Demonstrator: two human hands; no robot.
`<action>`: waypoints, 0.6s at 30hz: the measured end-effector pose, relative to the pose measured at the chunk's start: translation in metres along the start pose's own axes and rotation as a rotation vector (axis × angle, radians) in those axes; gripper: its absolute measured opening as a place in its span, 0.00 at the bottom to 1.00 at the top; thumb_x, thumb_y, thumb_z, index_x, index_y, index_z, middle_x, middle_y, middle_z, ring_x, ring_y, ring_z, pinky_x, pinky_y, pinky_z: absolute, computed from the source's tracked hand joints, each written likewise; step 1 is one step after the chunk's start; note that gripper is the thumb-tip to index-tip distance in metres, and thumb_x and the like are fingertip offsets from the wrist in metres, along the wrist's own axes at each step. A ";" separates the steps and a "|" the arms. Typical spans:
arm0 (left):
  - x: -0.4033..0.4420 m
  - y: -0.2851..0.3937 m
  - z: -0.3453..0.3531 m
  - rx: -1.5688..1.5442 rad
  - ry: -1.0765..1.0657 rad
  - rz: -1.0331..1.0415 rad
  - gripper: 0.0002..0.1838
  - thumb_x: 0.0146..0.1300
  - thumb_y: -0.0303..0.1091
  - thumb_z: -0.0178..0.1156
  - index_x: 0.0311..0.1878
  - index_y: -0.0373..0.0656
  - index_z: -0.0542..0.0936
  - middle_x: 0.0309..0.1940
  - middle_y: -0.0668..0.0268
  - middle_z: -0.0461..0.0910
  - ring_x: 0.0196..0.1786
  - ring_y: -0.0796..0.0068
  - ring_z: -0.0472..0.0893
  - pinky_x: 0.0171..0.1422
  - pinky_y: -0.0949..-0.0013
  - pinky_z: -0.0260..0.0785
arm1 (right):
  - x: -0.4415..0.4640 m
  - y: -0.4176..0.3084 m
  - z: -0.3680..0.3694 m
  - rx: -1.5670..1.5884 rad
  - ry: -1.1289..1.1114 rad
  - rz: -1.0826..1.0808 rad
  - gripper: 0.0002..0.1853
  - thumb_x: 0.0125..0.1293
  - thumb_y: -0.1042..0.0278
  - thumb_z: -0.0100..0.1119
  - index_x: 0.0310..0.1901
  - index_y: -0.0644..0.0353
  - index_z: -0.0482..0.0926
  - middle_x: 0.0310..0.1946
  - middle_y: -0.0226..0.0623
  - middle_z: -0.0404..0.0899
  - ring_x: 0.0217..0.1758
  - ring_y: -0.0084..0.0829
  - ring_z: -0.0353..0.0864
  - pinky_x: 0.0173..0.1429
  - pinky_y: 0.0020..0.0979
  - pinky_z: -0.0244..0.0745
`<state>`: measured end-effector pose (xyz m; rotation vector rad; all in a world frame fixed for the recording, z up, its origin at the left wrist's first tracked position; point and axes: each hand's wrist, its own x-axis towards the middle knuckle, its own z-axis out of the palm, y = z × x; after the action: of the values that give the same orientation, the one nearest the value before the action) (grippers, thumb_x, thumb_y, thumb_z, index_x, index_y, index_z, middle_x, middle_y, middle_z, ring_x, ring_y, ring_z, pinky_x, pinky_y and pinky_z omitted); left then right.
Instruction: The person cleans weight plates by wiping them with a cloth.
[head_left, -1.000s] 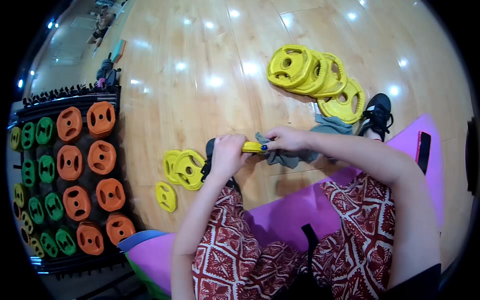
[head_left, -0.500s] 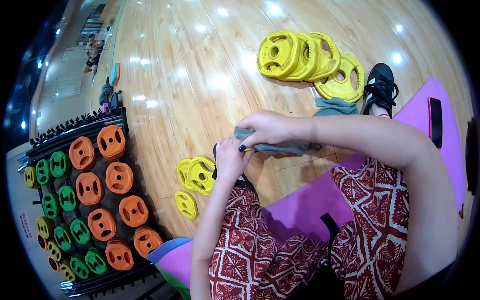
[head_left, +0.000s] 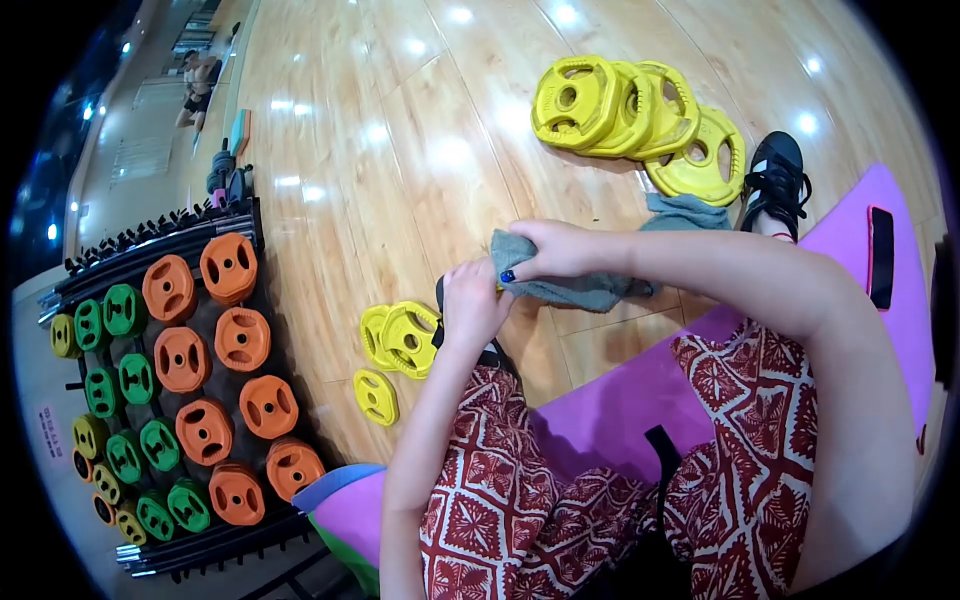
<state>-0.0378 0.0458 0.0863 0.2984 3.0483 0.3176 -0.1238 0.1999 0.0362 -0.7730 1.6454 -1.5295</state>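
My left hand (head_left: 474,305) is closed round a small yellow plate, of which only a sliver shows between my hands. Bunched against that plate is a grey-green cloth (head_left: 575,290), gripped by my right hand (head_left: 550,250). The cloth's far part trails to the right, under my right forearm. Several yellow plates (head_left: 575,102) lie overlapped on the floor ahead, near my right shoe (head_left: 776,185). Left of my left hand, two yellow plates (head_left: 409,340) overlap, and a smaller yellow plate (head_left: 376,397) lies just nearer to me.
A rack on the left bears orange plates (head_left: 242,339) and green plates (head_left: 136,379). A purple mat (head_left: 600,400) lies beneath my legs, with a black phone-like object (head_left: 880,258) at its right. Far at the upper left, a person (head_left: 198,85) is visible.
The yellow plate, plain to see between my hands a second ago, is now mostly covered. My right hand has brought the cloth over to it, beside my left hand. The camera view has shifted.
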 end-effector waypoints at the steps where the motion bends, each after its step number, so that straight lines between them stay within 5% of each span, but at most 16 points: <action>1: 0.000 0.000 0.000 0.031 0.014 0.029 0.15 0.42 0.32 0.64 0.34 0.41 0.73 0.29 0.58 0.75 0.37 0.56 0.74 0.45 0.58 0.63 | 0.000 0.002 0.002 -0.001 -0.005 -0.004 0.23 0.46 0.60 0.65 0.43 0.63 0.72 0.32 0.43 0.77 0.39 0.32 0.76 0.44 0.31 0.70; 7: -0.001 0.001 -0.001 0.044 0.023 0.075 0.14 0.43 0.32 0.64 0.33 0.41 0.73 0.27 0.61 0.74 0.35 0.60 0.74 0.45 0.59 0.62 | 0.000 -0.003 -0.005 -0.151 -0.133 0.234 0.24 0.50 0.48 0.64 0.37 0.63 0.73 0.28 0.36 0.75 0.33 0.28 0.73 0.40 0.30 0.69; 12: 0.000 0.001 -0.001 0.024 0.003 0.049 0.14 0.43 0.32 0.63 0.34 0.42 0.72 0.28 0.58 0.74 0.36 0.55 0.73 0.42 0.58 0.64 | 0.003 0.018 -0.004 0.017 -0.145 0.056 0.15 0.55 0.60 0.63 0.35 0.63 0.73 0.31 0.32 0.77 0.34 0.21 0.73 0.39 0.26 0.69; 18: 0.000 0.005 -0.006 0.024 -0.046 0.020 0.15 0.41 0.32 0.66 0.32 0.42 0.72 0.27 0.58 0.74 0.35 0.55 0.73 0.41 0.59 0.64 | -0.009 0.012 -0.013 0.278 -0.260 0.200 0.10 0.57 0.72 0.58 0.40 0.63 0.72 0.32 0.30 0.76 0.35 0.18 0.71 0.39 0.23 0.68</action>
<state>-0.0370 0.0497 0.0929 0.3335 3.0075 0.2720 -0.1293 0.2156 0.0257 -0.6082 1.2479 -1.4116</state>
